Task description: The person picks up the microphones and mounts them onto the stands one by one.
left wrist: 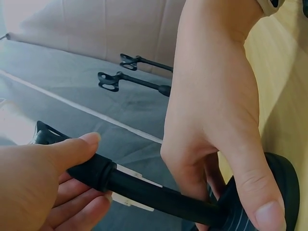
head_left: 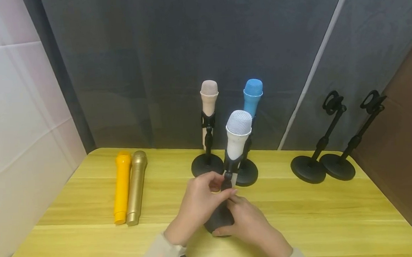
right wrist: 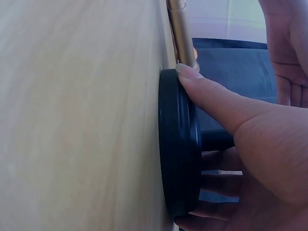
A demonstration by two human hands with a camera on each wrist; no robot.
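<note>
A white microphone (head_left: 237,144) sits tilted in the clip of a black tabletop microphone stand (head_left: 216,220) near the front of the table. My left hand (head_left: 197,197) pinches the upper pole of that stand, thumb and fingers on either side of its collar (left wrist: 98,173) in the left wrist view. Lower down, my right hand (head_left: 248,222) grips the round base (right wrist: 179,144), thumb over its rim and fingers around the far side. Just behind stand a beige microphone (head_left: 209,100) and a blue microphone (head_left: 253,96), each in its own black stand.
On the left of the table (head_left: 75,246) a yellow microphone (head_left: 122,186) and a gold microphone (head_left: 137,187) lie side by side. Two black stands with bare clips, one (head_left: 307,169) and another (head_left: 337,167), stand at the back right. A dark curtain (head_left: 135,70) hangs behind.
</note>
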